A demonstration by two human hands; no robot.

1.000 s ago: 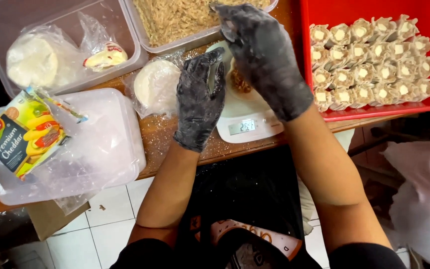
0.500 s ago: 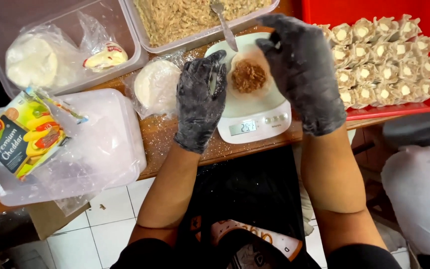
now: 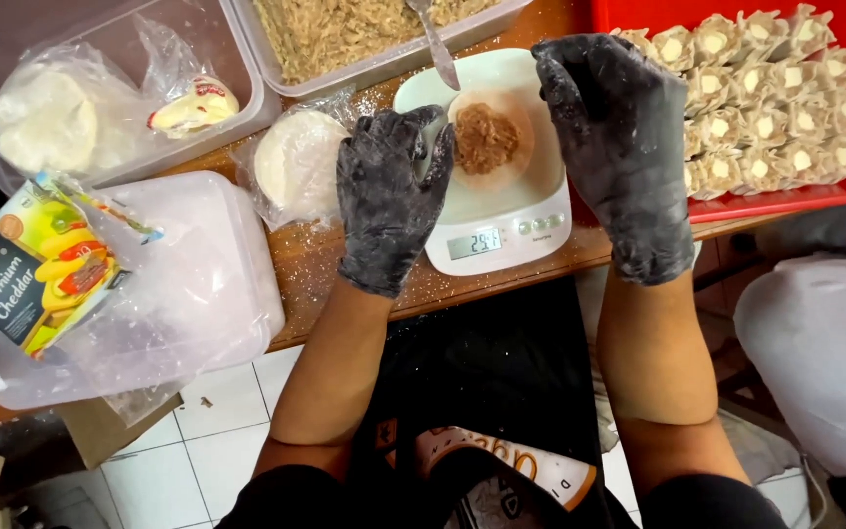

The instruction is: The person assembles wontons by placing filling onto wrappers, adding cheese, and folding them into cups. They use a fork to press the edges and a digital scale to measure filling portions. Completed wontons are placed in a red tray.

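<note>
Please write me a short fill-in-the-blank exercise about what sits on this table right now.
1. The round wrapper with brown filling lies on a white kitchen ____.
2. Both hands, the left hand and the right hand, wear ____ gloves.
3. The folded dumplings sit in a ____ tray.

Missing words: scale; black; red

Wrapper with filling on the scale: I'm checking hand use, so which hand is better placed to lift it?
Probably the left hand: its fingertips already touch the wrapper edge, while the right hand hovers beside it.
</note>
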